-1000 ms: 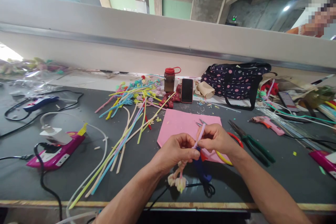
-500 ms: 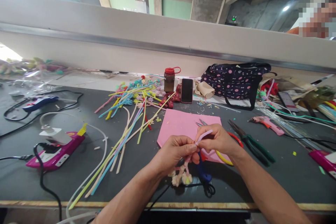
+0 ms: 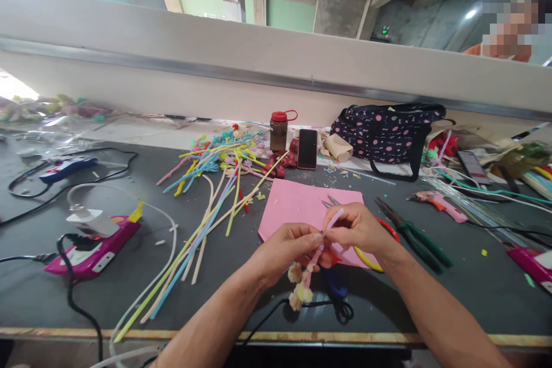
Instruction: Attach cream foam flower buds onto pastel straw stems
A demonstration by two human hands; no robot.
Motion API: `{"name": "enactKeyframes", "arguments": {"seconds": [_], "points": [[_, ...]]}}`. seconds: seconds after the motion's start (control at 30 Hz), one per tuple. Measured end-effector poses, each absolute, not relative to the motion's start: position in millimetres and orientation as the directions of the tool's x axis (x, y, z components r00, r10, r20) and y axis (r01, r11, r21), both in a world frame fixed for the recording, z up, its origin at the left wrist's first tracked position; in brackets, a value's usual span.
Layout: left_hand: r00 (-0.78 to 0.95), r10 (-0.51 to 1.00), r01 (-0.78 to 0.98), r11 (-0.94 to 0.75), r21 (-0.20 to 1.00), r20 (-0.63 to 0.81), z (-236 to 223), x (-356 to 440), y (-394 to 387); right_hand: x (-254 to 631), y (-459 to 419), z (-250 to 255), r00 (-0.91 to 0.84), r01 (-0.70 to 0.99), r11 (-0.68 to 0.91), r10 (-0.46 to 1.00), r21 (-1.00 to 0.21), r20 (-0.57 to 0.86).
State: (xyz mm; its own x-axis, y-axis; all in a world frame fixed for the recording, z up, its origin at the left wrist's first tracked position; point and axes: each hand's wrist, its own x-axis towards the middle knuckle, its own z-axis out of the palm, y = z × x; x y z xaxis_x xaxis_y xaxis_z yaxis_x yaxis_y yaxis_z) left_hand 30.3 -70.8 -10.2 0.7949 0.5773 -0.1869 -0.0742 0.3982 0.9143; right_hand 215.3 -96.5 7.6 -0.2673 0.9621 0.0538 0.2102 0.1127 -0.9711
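My left hand (image 3: 285,248) and my right hand (image 3: 356,230) meet over the front of a pink sheet (image 3: 297,207) on the dark table. Both pinch a pink pipe cleaner (image 3: 333,219) whose upper end sticks up between my right fingers. Small cream and yellow fuzzy flowers (image 3: 299,286) hang from its lower end below my left hand. A blue-handled tool (image 3: 334,286) lies on the table just under my hands.
A pile of coloured pipe cleaners (image 3: 215,184) spreads to the left. Green-handled pliers (image 3: 414,234), pink glue guns (image 3: 437,203) (image 3: 90,244) with cables, a phone (image 3: 307,148), a bottle (image 3: 278,130) and a dotted bag (image 3: 386,133) are around. Another person is at the far right.
My fingers have turned the pipe cleaner; its free end bent over and then stood up again. The hanging flowers swung from low centre to the left and back under my left hand.
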Motion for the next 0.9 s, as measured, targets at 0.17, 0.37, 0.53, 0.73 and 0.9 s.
{"name": "enactKeyframes", "arguments": {"seconds": [0.17,0.37,0.53,0.73,0.9], "points": [[0.708,0.691,-0.075,0.279,0.957,-0.146,-14.7,34.4,-71.9,212.3,-96.9,7.2,-0.247,0.219,0.083,0.969,-0.972,0.028],[0.685,0.72,-0.073,0.22,0.973,-0.112,-12.9,33.9,-72.5,211.8,-96.5,7.0,-0.238,0.231,0.067,0.971,-0.971,0.01],[0.801,0.586,-0.103,0.338,0.935,-0.124,-10.9,30.8,-70.9,215.8,-97.0,3.3,-0.298,0.119,0.035,0.955,-0.992,-0.002],[0.878,0.45,-0.065,0.45,0.891,-0.164,-10.7,28.1,-69.6,216.7,-98.0,3.2,-0.333,0.069,-0.011,0.942,-0.998,-0.033],[0.8,0.567,-0.026,0.359,0.933,-0.196,-8.0,29.7,-71.4,216.6,-95.3,5.9,-0.249,0.111,0.023,0.969,-0.994,-0.006]]}}
